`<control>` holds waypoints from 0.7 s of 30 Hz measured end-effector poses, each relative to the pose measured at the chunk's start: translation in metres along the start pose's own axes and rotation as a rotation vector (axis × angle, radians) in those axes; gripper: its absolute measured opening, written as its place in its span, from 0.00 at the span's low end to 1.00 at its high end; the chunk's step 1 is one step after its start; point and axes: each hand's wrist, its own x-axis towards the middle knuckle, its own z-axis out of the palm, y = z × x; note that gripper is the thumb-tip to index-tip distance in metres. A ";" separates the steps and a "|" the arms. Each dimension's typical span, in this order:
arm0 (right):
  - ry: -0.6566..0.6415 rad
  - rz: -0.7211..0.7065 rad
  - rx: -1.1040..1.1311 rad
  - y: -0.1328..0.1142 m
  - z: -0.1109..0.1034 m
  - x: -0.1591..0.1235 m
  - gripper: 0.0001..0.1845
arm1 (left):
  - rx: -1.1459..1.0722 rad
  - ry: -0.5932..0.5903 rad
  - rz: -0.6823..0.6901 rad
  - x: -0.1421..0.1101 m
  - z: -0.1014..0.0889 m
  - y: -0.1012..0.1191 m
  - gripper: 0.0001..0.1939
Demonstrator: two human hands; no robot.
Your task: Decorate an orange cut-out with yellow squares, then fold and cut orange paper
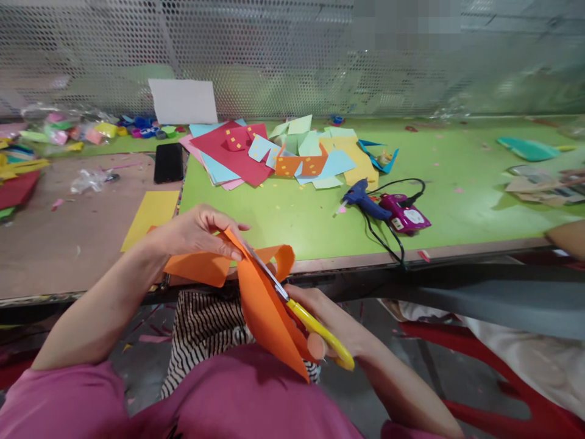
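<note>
My left hand (208, 235) pinches the upper end of an orange paper sheet (262, 311), which hangs over the table's front edge towards my lap. In my right hand (326, 314) is a pair of scissors (315, 326) with yellow handles, its blades lying along the sheet's right edge and pointing up towards my left fingers. A narrow orange strip curls away beyond the blades. Another piece of orange paper (196, 268) lies at the table edge beneath my left wrist. The sheet hides part of my right fingers.
A blue glue gun (368, 201) rests beside a purple power socket (404, 213), its cable drooping at the table edge. Folded and cut coloured papers (301, 161) lie at the back. A black phone (168, 163) and yellow paper (153, 216) are left. Another person's arm (569, 238) shows at right.
</note>
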 end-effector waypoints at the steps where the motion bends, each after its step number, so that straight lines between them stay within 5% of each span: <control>1: -0.008 0.002 -0.005 0.000 0.000 0.000 0.49 | 0.002 -0.008 -0.005 0.000 0.000 0.000 0.06; 17: 0.042 -0.024 0.026 -0.001 0.000 0.006 0.49 | 0.007 -0.064 -0.127 0.002 0.010 0.002 0.05; 21: 0.037 -0.005 0.084 0.002 0.006 0.007 0.42 | 0.125 -0.070 -0.104 0.004 0.017 0.002 0.06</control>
